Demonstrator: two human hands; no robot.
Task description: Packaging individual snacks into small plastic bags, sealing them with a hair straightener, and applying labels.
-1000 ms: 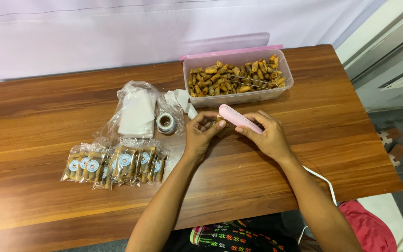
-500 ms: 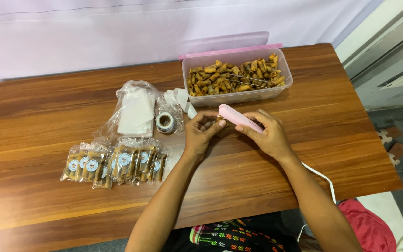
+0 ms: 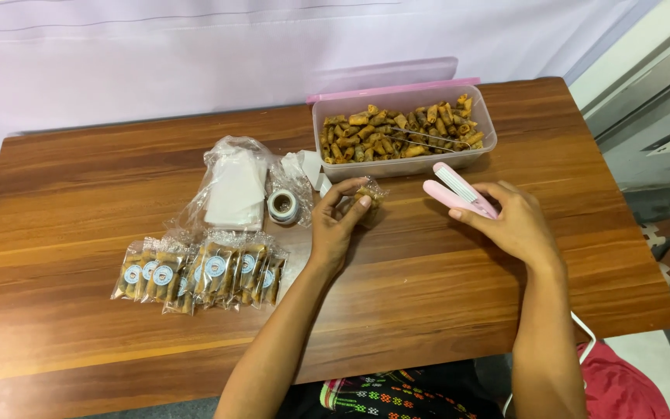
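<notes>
Left hand (image 3: 339,225) pinching, right hand (image 3: 505,221) gripping, apart.

Row of clear round-labelled snack packets (image 3: 199,273), table's left

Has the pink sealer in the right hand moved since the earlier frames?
Yes. The pink sealer in the right hand has pulled right, away from the small snack bag in the left hand, judged against the snack tub.

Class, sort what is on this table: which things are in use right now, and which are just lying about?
In use: small snack packet in the left hand; pink sealer in the right hand.
Lying about: snack tub, sticker roll, empty bags, finished packets.
</notes>
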